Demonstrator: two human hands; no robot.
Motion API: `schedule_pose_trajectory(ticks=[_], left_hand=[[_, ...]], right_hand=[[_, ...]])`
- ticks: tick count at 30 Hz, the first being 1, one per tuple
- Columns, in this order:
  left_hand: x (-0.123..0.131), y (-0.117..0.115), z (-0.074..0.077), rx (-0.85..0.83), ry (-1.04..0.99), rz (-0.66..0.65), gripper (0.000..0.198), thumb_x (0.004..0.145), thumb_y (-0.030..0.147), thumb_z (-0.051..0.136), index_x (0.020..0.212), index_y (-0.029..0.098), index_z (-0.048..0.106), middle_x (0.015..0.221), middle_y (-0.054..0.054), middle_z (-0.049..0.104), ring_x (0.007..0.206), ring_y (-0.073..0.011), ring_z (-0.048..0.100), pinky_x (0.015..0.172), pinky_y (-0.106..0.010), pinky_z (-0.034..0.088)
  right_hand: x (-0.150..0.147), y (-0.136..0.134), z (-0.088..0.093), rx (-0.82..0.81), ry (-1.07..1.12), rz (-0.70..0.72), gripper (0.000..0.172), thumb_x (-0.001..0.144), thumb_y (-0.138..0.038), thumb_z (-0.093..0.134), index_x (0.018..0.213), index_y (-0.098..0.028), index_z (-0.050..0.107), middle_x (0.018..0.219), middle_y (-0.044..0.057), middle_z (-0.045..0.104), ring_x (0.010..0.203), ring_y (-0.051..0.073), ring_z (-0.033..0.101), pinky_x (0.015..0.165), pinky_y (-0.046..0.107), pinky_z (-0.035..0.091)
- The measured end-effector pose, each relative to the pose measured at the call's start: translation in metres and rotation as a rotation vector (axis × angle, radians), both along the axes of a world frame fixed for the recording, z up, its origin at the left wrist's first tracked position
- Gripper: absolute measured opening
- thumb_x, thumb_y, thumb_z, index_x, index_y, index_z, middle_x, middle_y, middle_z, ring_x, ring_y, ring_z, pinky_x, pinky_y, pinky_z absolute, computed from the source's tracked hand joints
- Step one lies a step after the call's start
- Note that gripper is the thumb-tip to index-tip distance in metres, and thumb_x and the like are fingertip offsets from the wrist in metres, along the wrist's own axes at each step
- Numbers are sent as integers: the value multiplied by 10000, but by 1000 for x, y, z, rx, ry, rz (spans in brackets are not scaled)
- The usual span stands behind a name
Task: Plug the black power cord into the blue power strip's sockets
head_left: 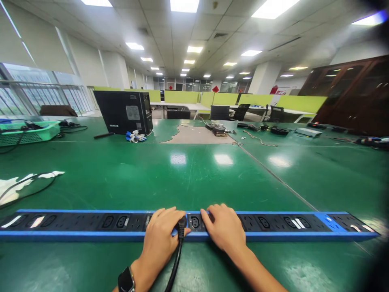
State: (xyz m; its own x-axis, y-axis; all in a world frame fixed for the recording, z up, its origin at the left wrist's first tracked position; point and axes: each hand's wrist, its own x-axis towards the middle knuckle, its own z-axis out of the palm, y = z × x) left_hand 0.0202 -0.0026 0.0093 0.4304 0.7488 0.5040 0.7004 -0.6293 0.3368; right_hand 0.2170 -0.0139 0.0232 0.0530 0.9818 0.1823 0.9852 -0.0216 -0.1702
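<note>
A long blue-and-black power strip (pixel 194 237) lies across the near part of the table, its sockets facing up. My left hand (pixel 161 233), with a watch on the wrist, is closed over the strip's middle. Between its thumb and fingers is a black plug (pixel 181 224), whose thick power cord (pixel 175 265) runs down toward me. Whether the plug's pins sit in a socket is hidden. Just to the right, my right hand (pixel 225 227) is wrapped over the strip, thumb and fingers on its top. One bare socket (pixel 195 222) shows between the hands.
The green table (pixel 136 174) carries a black computer case (pixel 124 111) and blue-white gloves (pixel 135 136). A green basket (pixel 39 134) with cables stands at far left, near white paper (pixel 15 188). Electronic parts (pixel 218 129) and a light box (pixel 308 132) lie toward the back right.
</note>
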Motion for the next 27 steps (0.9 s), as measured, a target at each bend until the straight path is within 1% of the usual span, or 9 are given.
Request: schedule_pose_trajectory(ticks=[3, 5, 9, 11, 13, 16, 19, 23, 27], left_hand=[[-8, 1, 1, -45, 73, 78, 708, 710, 374, 751, 1342, 220, 472, 1251, -104, 636, 1145, -293, 582, 1017, -514, 399], [-15, 2, 0, -82, 136, 158, 812, 645, 440, 768, 1357, 203, 457, 1291, -125, 602, 1202, -332, 525, 1065, -568, 305], [-25, 5, 0, -138, 210, 218, 633, 611, 444, 749, 1181, 213, 603, 1169, -107, 651, 1121, -326, 560, 1077, -572, 248], [-25, 5, 0, -143, 203, 219, 581, 612, 425, 742, 1138, 215, 617, 1107, -91, 661, 1056, -300, 582, 1065, -542, 271], [-23, 4, 1, -144, 204, 236, 544, 604, 424, 741, 1091, 209, 632, 1043, -84, 668, 1011, -292, 588, 1052, -521, 288], [-21, 3, 1, -147, 222, 266, 518, 618, 400, 722, 1078, 179, 635, 1010, -98, 666, 991, -294, 584, 1051, -502, 286], [-20, 2, 0, -138, 216, 265, 564, 635, 376, 703, 1144, 155, 606, 1048, -115, 657, 1006, -293, 574, 1056, -496, 276], [-19, 1, 2, -125, 193, 272, 507, 646, 386, 691, 1106, 185, 620, 1015, -91, 658, 982, -286, 572, 1036, -497, 284], [-19, 1, 5, -153, 211, 267, 481, 656, 388, 688, 1094, 197, 636, 1040, -90, 658, 1000, -293, 568, 1011, -491, 305]], right_hand=[[4, 0, -1, -2, 31, -5, 431, 949, -423, 350, 779, -204, 680, 819, 73, 692, 837, 225, 575, 758, 339, 350], [5, 3, 4, -42, 137, -14, 381, 933, -408, 390, 827, -221, 704, 860, 60, 713, 868, 222, 597, 779, 330, 368], [-17, 19, 37, -189, 464, 66, 297, 901, -400, 452, 911, -254, 710, 947, 11, 735, 887, 184, 646, 763, 280, 410], [-43, 26, 55, -186, 477, 128, 349, 912, -437, 424, 958, -230, 702, 983, 41, 729, 909, 198, 649, 761, 291, 424], [-72, 29, 64, -117, 369, 154, 408, 931, -450, 380, 1036, -197, 682, 1047, 96, 709, 989, 239, 628, 817, 344, 424], [-103, 29, 55, -89, 215, 171, 437, 941, -435, 357, 1090, -154, 657, 1080, 158, 684, 1066, 301, 588, 876, 438, 407], [-111, 28, 35, -86, 232, 165, 416, 941, -411, 362, 1102, -157, 650, 1066, 149, 683, 1052, 311, 582, 872, 462, 415], [-99, 23, 22, 69, 432, 155, 319, 918, -368, 434, 1068, -187, 650, 1074, 92, 677, 1032, 257, 581, 889, 401, 425], [-69, -2, 14, 211, 579, 161, 240, 900, -272, 436, 995, -206, 647, 992, 70, 673, 947, 211, 597, 837, 340, 453]])
